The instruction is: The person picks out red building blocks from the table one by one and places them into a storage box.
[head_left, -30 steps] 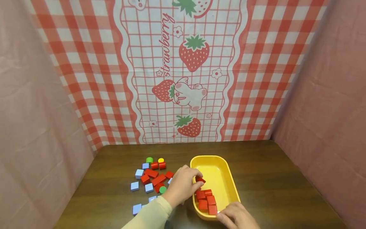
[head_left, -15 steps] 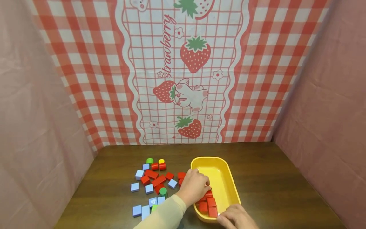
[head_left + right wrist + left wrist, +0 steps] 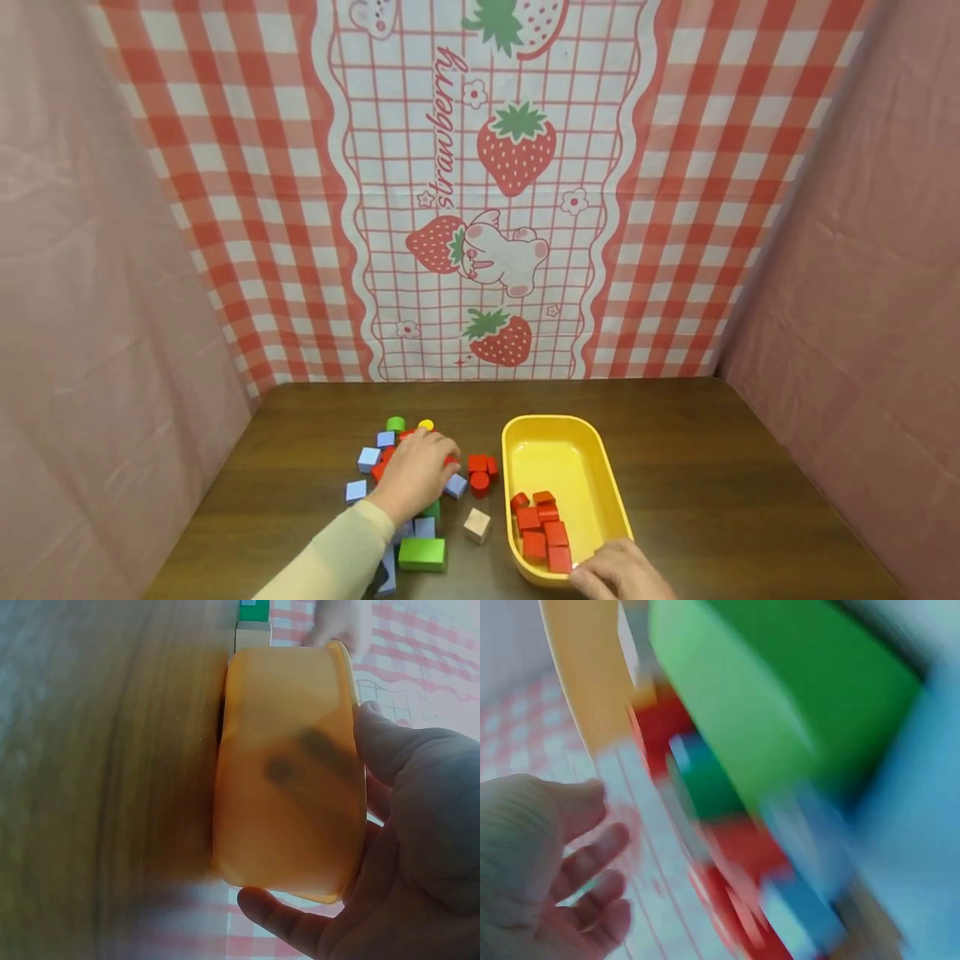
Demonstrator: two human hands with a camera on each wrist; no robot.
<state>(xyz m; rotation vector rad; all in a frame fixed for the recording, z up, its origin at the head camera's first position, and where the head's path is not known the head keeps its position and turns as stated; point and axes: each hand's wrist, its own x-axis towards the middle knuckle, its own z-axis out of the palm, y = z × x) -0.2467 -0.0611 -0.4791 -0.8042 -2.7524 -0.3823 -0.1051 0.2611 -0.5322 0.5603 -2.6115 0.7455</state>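
A yellow tray [image 3: 600, 492] stands on the brown table and holds several red blocks [image 3: 540, 529] at its near end. My right hand [image 3: 622, 571] grips the tray's near right corner; in the right wrist view the thumb and fingers [image 3: 300, 926] curl round the tray wall [image 3: 289, 780]. Left of the tray, my left hand [image 3: 416, 475] hovers over a loose pile of blocks, fingers pointing down. The blurred left wrist view shows the left hand [image 3: 555, 870] with loosely spread fingers and nothing in them, near a green block [image 3: 780, 697].
The pile has red blocks [image 3: 480, 467], blue blocks [image 3: 367, 457], a green cylinder [image 3: 395, 423] and a yellow one [image 3: 426, 425]. A green brick [image 3: 422, 553] and a plain wooden cube [image 3: 477, 525] lie nearer me. Pink and checked cloth walls enclose the table [image 3: 712, 467].
My left hand left the tray and moved left onto the block pile. One more red block lies in the tray. The right hand kept its hold.
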